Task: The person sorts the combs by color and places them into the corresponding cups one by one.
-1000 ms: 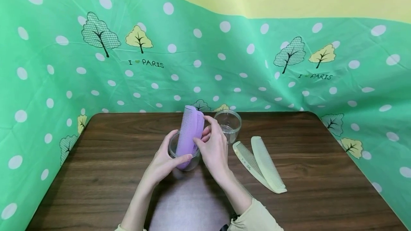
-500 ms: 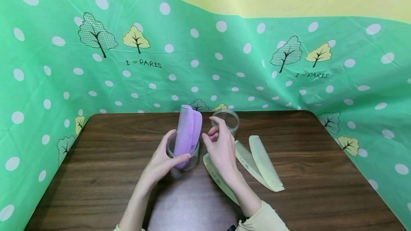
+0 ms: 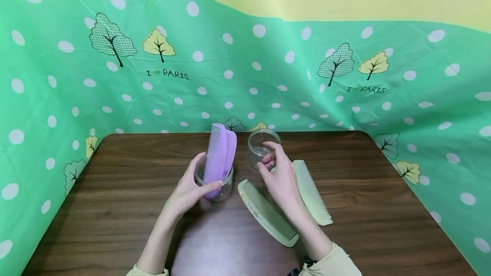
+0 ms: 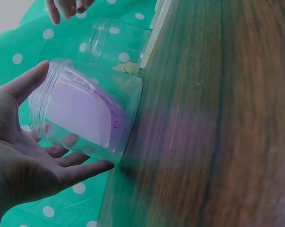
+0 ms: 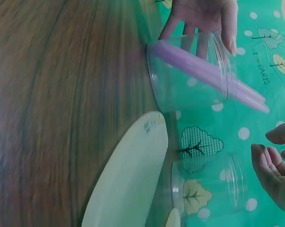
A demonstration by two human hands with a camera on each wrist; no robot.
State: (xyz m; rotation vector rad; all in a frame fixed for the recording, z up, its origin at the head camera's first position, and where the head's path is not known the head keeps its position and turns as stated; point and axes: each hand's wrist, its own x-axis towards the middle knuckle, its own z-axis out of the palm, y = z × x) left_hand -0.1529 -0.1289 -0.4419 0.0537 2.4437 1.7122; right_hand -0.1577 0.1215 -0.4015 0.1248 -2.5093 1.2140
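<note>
- A person's left hand (image 3: pixel 193 188) steadies a clear, round plastic-looking jar (image 3: pixel 225 191) on the dark wood-grain counter (image 3: pixel 134 191), thumb at the rim and fingers spread along the far side; some of those fingers show only through the wall.
- Inside that jar lean two purple combs (image 3: pixel 219 152), upright but tilted, their upper ends well clear of the mouth. The front one covers part of its neighbour, and small marks on them are too fine to read.
- The right hand (image 3: pixel 279 173) hangs by a second clear round jar (image 3: pixel 256 152), its fingers loosely bent, thumb and forefinger apart, gripping nothing. From the head view it hides part of that jar; the right wrist view shows a gap between them.
- A pale green curved comb (image 3: pixel 266 214) lies flat in front, one end close to the right forearm. Another pale green comb (image 3: pixel 312 193) lies beyond, partly covered by that arm.
- Cream sleeves (image 3: pixel 333 263) are cut off at the bottom edge, near a dark wristband (image 3: pixel 308 262) hard to make out.
</note>
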